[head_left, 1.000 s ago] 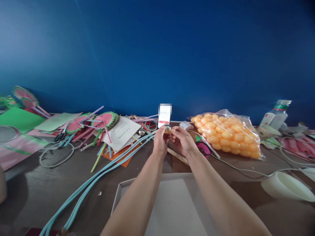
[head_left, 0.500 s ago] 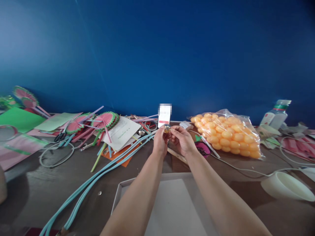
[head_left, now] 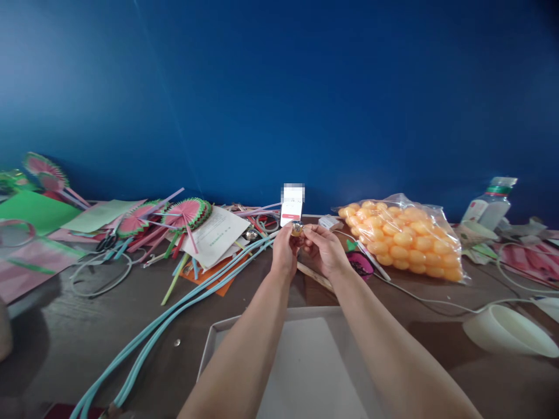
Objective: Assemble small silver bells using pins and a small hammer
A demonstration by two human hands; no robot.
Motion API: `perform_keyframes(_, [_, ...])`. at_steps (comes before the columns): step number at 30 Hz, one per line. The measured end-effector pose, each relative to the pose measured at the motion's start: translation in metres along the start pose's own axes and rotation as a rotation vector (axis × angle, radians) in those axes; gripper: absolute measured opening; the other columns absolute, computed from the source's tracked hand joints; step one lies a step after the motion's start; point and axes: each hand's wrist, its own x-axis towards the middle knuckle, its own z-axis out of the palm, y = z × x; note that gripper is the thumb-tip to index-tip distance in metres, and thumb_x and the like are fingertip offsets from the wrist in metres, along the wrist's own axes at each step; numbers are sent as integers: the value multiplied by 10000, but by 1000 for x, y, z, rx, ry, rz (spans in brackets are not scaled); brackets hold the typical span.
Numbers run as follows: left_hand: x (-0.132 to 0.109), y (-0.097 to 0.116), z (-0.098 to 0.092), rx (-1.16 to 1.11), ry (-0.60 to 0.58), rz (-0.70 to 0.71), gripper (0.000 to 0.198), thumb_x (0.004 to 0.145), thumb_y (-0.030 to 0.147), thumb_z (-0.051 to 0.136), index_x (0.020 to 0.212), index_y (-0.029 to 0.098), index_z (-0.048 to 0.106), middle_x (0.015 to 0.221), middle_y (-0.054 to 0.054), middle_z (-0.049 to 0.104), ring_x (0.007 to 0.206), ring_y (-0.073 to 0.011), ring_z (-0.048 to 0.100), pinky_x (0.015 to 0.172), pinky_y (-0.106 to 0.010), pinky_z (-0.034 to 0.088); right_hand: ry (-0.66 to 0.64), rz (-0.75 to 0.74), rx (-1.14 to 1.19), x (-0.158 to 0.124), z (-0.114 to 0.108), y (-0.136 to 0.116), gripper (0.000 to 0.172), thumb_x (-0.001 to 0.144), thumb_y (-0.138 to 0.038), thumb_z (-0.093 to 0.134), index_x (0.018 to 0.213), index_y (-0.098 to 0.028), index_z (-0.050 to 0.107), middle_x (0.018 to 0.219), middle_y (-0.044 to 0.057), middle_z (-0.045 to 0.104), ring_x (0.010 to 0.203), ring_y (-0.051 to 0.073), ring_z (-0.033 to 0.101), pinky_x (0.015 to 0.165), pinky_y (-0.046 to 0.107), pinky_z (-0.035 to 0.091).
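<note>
My left hand (head_left: pixel 283 250) and my right hand (head_left: pixel 322 250) are raised together over the middle of the dark table (head_left: pixel 87 331). Both pinch a small round shiny object (head_left: pixel 297 227), golden and silvery, between their fingertips. What it is exactly I cannot make out. A white box with a red stripe (head_left: pixel 292 208) stands just behind the hands. Long light-blue tubes (head_left: pixel 174 314) run from under my left hand toward the near left corner. A white tray (head_left: pixel 305 366) lies under my forearms.
A clear bag of orange balls (head_left: pixel 404 238) lies at the right. Pink and green paper fans (head_left: pixel 187 212), straws, paper sheets and scissors (head_left: pixel 107 241) crowd the left. A white bowl (head_left: pixel 502 331), cables and a plastic bottle (head_left: pixel 491 206) sit at far right. A blue wall rises behind.
</note>
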Motion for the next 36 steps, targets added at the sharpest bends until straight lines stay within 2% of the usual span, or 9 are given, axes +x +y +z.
perform_keyframes(28, [0,1,1,-5,29,-34,214,794,361,599,800,151,558,608,19,543,484,-92,484,483,-225,365,-39,-80,-239,2,-9,2,262,667,-395,780,783,-196,655,656,-28,590,548,85,462,535,233,399])
perform_keyframes(36, [-1,2,2,6,-1,-26,245,783,389,614,800,152,555,613,18,541,481,-97,484,465,-231,355,-48,-89,-257,-1,-8,1,244,690,-374,768,798,-188,653,665,-22,604,552,82,470,527,222,385])
